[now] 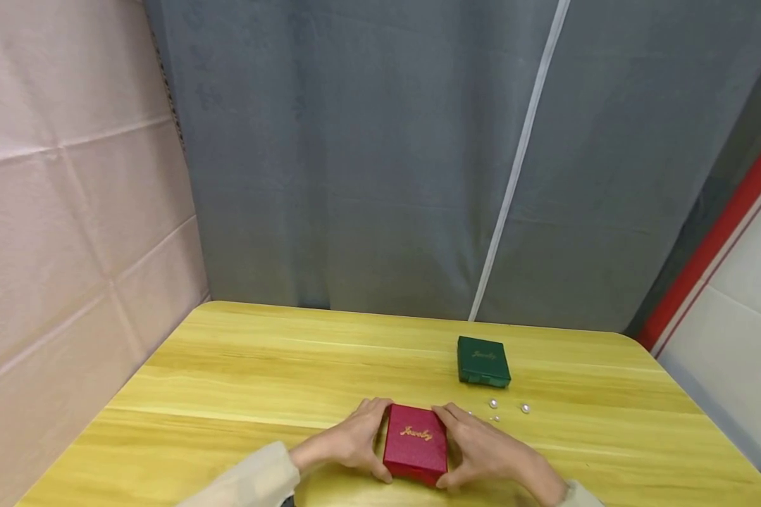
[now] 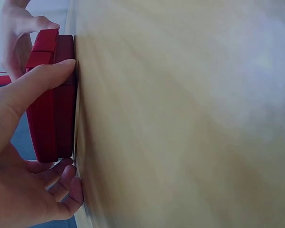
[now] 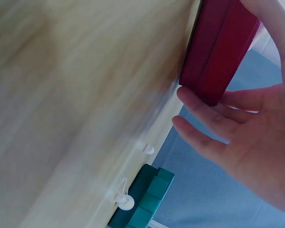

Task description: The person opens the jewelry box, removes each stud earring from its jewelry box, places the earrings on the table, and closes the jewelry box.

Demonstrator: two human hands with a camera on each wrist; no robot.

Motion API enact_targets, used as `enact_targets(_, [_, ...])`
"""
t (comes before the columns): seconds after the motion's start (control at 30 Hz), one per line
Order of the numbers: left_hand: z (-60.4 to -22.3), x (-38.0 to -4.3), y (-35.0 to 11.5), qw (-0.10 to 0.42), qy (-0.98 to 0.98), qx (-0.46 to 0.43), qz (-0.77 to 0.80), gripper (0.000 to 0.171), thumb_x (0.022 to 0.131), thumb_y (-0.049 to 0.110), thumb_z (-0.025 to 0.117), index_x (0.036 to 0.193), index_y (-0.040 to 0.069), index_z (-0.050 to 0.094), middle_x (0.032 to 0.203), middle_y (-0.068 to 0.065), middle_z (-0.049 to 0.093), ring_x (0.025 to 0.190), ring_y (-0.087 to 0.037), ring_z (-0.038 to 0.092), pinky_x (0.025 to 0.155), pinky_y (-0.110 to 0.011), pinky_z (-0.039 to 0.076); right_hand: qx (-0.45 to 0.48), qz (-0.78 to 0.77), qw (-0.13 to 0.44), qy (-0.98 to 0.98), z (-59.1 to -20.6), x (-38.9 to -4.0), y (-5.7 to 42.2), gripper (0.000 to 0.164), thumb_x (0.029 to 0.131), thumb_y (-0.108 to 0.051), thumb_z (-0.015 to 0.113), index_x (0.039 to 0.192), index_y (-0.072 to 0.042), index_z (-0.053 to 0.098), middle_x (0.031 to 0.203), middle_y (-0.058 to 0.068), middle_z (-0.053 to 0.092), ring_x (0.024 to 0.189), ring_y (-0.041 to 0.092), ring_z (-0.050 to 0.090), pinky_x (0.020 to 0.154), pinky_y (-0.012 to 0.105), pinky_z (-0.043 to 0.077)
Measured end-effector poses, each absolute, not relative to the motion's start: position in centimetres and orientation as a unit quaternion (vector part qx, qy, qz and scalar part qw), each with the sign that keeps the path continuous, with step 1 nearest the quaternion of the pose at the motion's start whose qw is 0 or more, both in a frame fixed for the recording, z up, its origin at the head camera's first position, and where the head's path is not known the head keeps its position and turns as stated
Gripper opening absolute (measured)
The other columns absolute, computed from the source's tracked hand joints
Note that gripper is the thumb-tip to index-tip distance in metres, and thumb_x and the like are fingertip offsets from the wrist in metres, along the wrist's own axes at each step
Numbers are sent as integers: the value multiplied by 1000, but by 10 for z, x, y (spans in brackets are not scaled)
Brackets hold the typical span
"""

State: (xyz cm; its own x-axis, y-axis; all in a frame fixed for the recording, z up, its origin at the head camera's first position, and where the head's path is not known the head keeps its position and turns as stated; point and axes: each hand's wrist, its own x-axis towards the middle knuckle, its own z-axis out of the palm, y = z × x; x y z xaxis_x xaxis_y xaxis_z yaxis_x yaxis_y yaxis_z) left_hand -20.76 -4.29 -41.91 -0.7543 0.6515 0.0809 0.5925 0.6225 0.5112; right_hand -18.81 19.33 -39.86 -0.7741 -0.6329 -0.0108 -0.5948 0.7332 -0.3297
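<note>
A closed red jewelry box (image 1: 416, 445) with gold lettering on its lid lies flat on the wooden table near its front. My left hand (image 1: 357, 438) grips its left side, thumb at the front face and fingers toward the back corner. From the other side my right hand (image 1: 485, 448) holds it the same way. In the left wrist view, the left thumb lies across the seam between lid and base of the red box (image 2: 42, 114). In the right wrist view, the right fingers bend around the far corner of the red box (image 3: 211, 57).
Behind and to the right sits a closed green jewelry box (image 1: 484, 362). Between it and my right hand lie several small pearl pieces, among them a pearl earring (image 3: 126, 202) with a visible pin. A grey curtain (image 1: 368, 162) hangs beyond the table's back edge.
</note>
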Motion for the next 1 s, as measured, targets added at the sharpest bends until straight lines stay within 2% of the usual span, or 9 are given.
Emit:
enact_targets(0.3, [-418, -209, -44, 56, 899, 348, 262, 98, 48, 30, 85, 126, 0, 35, 116, -4, 46, 104, -15, 40, 95, -31, 36, -326, -170, 67, 928, -400, -190, 192, 92, 62, -55, 71, 127, 3, 39, 113, 2, 47, 96, 9, 47, 87, 33, 45])
enact_targets(0.6, [-417, -204, -42, 83, 901, 330, 270, 107, 49, 26, 84, 134, -4, 25, 132, -12, 40, 116, -22, 37, 99, -37, 32, -328, -167, 60, 928, -402, -188, 191, 91, 62, -51, 72, 127, 3, 37, 111, 2, 46, 94, 9, 46, 85, 31, 46])
enact_targets(0.8, [-418, -206, -41, 70, 899, 338, 270, 101, 49, 24, 84, 131, -1, 30, 125, -7, 45, 107, -14, 39, 96, -33, 35, -327, -161, 51, 930, -404, -188, 190, 93, 61, -47, 74, 128, 4, 36, 111, 2, 46, 93, 9, 46, 85, 31, 46])
enact_targets(1.0, [-421, -209, -41, 66, 895, 339, 283, 96, 49, 19, 83, 128, 0, 32, 118, -5, 47, 104, -13, 40, 94, -31, 37, -328, -170, 53, 928, -404, -189, 190, 93, 61, -44, 74, 129, 5, 33, 110, 2, 44, 91, 8, 45, 83, 28, 46])
